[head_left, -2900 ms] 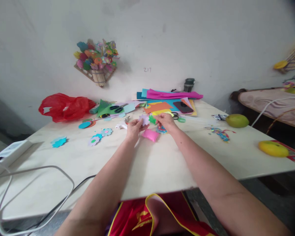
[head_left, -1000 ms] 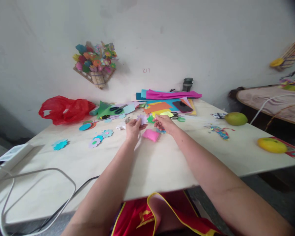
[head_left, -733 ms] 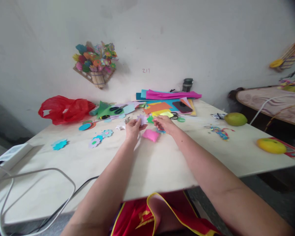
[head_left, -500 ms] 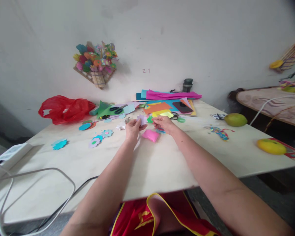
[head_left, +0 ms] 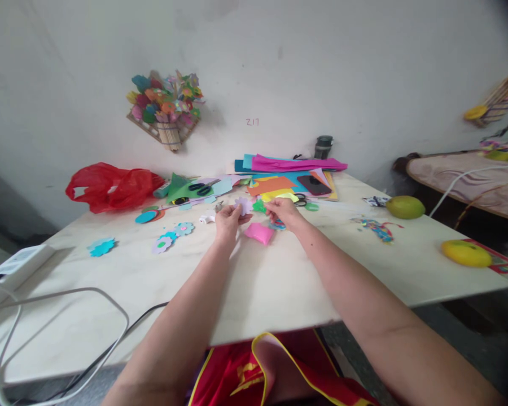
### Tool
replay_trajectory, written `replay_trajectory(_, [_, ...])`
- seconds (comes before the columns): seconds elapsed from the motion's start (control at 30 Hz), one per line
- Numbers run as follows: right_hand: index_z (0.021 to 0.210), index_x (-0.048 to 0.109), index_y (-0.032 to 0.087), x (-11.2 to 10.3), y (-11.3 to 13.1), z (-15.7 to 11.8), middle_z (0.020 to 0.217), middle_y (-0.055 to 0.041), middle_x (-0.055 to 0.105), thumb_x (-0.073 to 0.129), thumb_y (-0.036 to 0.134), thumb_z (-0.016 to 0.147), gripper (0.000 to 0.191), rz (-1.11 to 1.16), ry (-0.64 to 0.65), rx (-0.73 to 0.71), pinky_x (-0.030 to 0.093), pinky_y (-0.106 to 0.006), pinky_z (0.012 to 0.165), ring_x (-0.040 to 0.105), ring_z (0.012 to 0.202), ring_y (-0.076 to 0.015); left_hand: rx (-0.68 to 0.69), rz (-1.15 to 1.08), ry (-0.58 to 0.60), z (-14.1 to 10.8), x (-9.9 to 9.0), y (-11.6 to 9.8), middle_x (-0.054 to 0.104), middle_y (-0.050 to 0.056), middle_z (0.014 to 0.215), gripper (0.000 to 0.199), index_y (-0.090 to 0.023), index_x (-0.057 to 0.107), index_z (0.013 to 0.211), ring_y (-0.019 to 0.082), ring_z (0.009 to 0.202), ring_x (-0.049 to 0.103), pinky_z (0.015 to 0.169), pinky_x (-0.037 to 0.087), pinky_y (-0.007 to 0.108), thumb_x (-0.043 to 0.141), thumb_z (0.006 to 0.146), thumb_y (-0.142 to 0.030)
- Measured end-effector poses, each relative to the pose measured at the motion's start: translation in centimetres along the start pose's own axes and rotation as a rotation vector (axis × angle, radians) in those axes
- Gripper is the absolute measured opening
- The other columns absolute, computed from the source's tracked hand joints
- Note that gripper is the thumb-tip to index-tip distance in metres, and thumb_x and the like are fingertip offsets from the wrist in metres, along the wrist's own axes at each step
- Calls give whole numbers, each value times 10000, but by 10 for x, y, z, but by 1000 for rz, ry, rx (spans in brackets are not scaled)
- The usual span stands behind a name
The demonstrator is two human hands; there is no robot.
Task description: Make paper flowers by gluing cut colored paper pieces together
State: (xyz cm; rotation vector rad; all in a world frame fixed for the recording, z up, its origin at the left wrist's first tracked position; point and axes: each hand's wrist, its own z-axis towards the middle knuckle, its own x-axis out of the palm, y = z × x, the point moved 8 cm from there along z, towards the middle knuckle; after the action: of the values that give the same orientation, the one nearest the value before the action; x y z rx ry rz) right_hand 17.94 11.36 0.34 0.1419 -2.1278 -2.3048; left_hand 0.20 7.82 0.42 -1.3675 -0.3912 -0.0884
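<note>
My left hand [head_left: 228,223] pinches a lilac flower cut-out [head_left: 242,206] with scalloped edges, held up above the table. Facing it, my right hand [head_left: 283,212] has its fingertips closed on a small green cut-out [head_left: 259,206], whose exact outline is too small to make out. The two pieces are close together but appear apart. A shiny pink packet [head_left: 259,233] lies on the table just under and between my hands. To the left rest finished-looking layered flowers, among them a lilac flower with a green centre [head_left: 163,244] and a pale blue flower with a pink centre [head_left: 184,228].
Blue flower cut-outs [head_left: 103,247] and blue discs [head_left: 146,217] lie left. Black scissors [head_left: 201,188], coloured sheets [head_left: 275,185] and a phone [head_left: 314,185] are at the back. A red plastic bag [head_left: 112,189] sits back left, mangoes [head_left: 405,207] right, cables [head_left: 97,291] front left.
Both hands stay almost in place. The green cut-out and my right fingers have shifted very slightly; the lilac flower remains in my left hand.
</note>
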Motion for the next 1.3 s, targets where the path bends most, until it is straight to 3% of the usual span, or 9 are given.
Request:
replay_trajectory(0.17, [618, 510, 166, 1, 7, -6, 430, 60, 484, 559, 327, 882, 313, -50, 5, -9, 281, -172, 276, 366, 294, -47, -9, 0, -10, -1, 0, -2, 550, -27, 507, 253, -146, 542, 669, 170, 573, 671, 721, 604, 381, 726, 698, -317])
replay_trajectory(0.27, [586, 489, 169, 4, 8, -10, 416, 67, 475, 660, 331, 809, 324, -91, 5, 5, 284, -167, 280, 361, 299, -43, -10, -3, -10, -2, 1, -3, 562, -24, 523, 248, -145, 546, 672, 165, 574, 670, 729, 601, 378, 723, 698, -317])
replay_trajectory(0.4, [589, 522, 158, 5, 9, -10, 438, 65, 516, 744, 202, 715, 259, -105, -16, 22, 361, -160, 323, 422, 338, -49, 0, -1, -13, -2, 0, -4, 572, -16, 537, 257, -143, 549, 665, 168, 581, 672, 734, 599, 376, 733, 686, -322])
replay_trajectory(0.6, [606, 546, 157, 2, 10, -10, 417, 51, 498, 626, 297, 835, 281, -76, -13, 11, 290, -170, 283, 378, 301, -48, 13, -4, -12, 0, -2, -3, 579, -3, 547, 275, -145, 550, 654, 198, 645, 687, 749, 588, 403, 734, 680, -347])
replay_trajectory(0.7, [575, 490, 175, 0, 9, -10, 370, 68, 438, 695, 364, 774, 343, -103, -35, 17, 231, -177, 267, 331, 276, -45, 12, -1, -12, 1, -2, -1, 584, -1, 561, 284, -144, 558, 667, 196, 654, 686, 742, 590, 400, 739, 672, -362])
replay_trajectory(0.83, [567, 483, 177, -1, 9, -9, 370, 83, 431, 791, 274, 660, 336, -139, -78, 12, 259, -178, 288, 340, 295, -47, 15, 9, -13, 1, -2, -2, 571, -3, 555, 293, -144, 550, 664, 182, 638, 681, 721, 597, 373, 740, 670, -367])
replay_trajectory(0.93, [578, 526, 163, -1, 9, -8, 393, 70, 468, 711, 204, 735, 246, -145, -82, 9, 300, -178, 311, 372, 309, -53, 16, 9, -12, 0, -2, -3, 575, -1, 553, 294, -147, 535, 654, 181, 632, 681, 714, 599, 366, 734, 679, -362])
replay_trajectory(1.1, [527, 486, 173, -3, 13, -10, 356, 56, 437, 554, 226, 855, 340, -188, -84, -19, 280, -188, 301, 364, 281, -64, 16, 7, -9, 1, -2, -2, 592, 4, 556, 286, -140, 544, 665, 181, 611, 681, 715, 600, 375, 731, 687, -355])
replay_trajectory(1.3, [534, 476, 182, -3, 13, -9, 358, 78, 416, 735, 290, 708, 331, -181, -111, -42, 235, -193, 290, 319, 289, -56, 15, 3, -4, 1, -2, -2, 588, 6, 559, 303, -137, 540, 670, 181, 611, 684, 716, 605, 377, 740, 684, -364])
